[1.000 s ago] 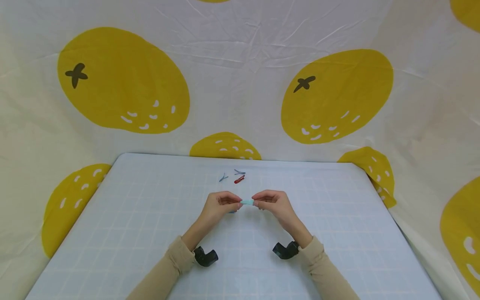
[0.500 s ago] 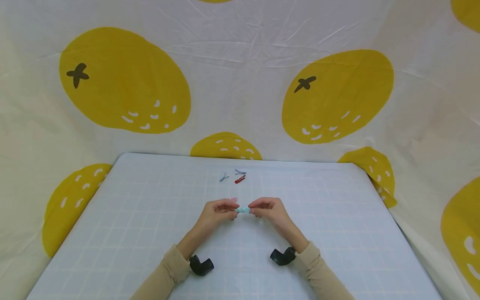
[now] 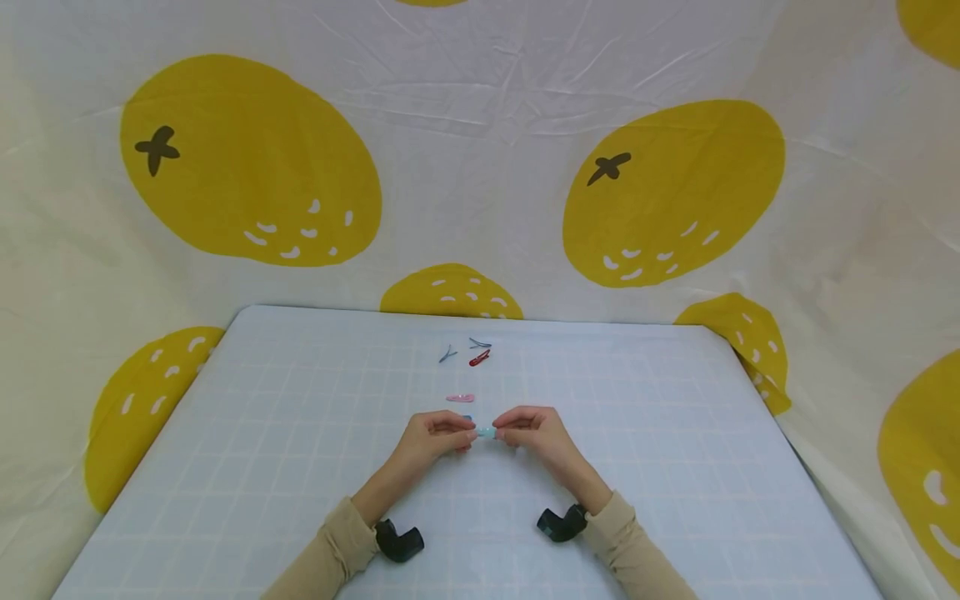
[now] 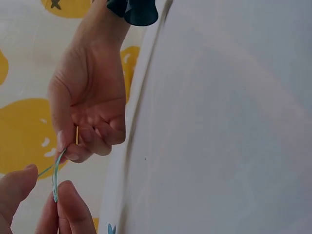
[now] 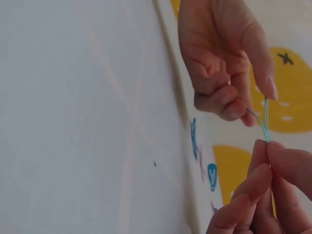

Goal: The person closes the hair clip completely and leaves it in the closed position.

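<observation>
A mint-green snap hair clip [image 3: 487, 432] is held between both hands above the table. My right hand [image 3: 536, 433] pinches one end; in the right wrist view its thumb and fingertips [image 5: 263, 168] meet on the narrow part of the clip [image 5: 266, 126]. My left hand [image 3: 431, 437] holds the other end. There the clip's two strips stand apart, one against the thumb and the other against the fingers. In the left wrist view, the clip [image 4: 55, 180] shows edge-on between the two hands. A blue hair clip [image 3: 467, 418] lies partly hidden behind the left fingers.
A pink snap clip [image 3: 461, 398] lies just beyond the hands. Farther back are a red clip [image 3: 480, 357] and two blue clips with spread strips [image 3: 447, 354]. The pale table [image 3: 300, 467] ends at a fruit-patterned cloth [image 3: 472, 208].
Both hands have drawn back toward the person with the mint-green clip between them. The pink clip and part of the near blue clip show beyond the left hand.
</observation>
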Tool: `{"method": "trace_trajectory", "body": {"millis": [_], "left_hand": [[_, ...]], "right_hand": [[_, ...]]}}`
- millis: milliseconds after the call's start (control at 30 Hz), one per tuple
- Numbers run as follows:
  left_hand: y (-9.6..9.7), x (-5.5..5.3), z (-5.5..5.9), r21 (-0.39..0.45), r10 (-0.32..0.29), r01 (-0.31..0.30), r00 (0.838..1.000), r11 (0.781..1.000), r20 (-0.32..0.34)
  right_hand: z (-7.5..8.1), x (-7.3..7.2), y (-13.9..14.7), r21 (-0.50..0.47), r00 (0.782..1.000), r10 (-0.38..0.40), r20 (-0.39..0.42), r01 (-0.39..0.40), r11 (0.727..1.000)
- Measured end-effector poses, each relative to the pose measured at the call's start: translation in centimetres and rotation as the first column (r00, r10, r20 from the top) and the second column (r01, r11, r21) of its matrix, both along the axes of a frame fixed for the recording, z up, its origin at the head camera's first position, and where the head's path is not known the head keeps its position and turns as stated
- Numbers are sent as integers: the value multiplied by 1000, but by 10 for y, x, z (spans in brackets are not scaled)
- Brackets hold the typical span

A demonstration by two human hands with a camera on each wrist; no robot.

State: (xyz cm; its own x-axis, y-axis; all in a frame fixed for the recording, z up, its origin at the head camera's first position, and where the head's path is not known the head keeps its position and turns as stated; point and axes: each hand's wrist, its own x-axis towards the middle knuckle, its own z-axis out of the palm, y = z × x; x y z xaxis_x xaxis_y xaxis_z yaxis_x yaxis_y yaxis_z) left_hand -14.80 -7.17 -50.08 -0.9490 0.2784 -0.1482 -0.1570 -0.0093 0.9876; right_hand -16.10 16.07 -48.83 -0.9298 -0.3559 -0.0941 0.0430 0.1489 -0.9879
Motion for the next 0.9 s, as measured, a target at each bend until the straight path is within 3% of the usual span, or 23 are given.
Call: {"method": "trace_trajectory", "body": {"millis": [333,500,667,900], "left_hand": [[1,1,-16,4,-17,17,1000,1000,-3],[1,3,-19,8,-35,36,998,999,-50],[1,4,-20,-32,-61,58,992,998,-106],[3,2,-22,-71,-65,54,987,996,-150]], "right_hand": [[-11,2,2,27,1000,11,19,-12,1000],[-15,1,4,40,999,39,23,-40,998],[-23,0,6,-1,997,76,-31,-76,997],[-27,-2,8,-21,996,68,-58,-69,997]]}}
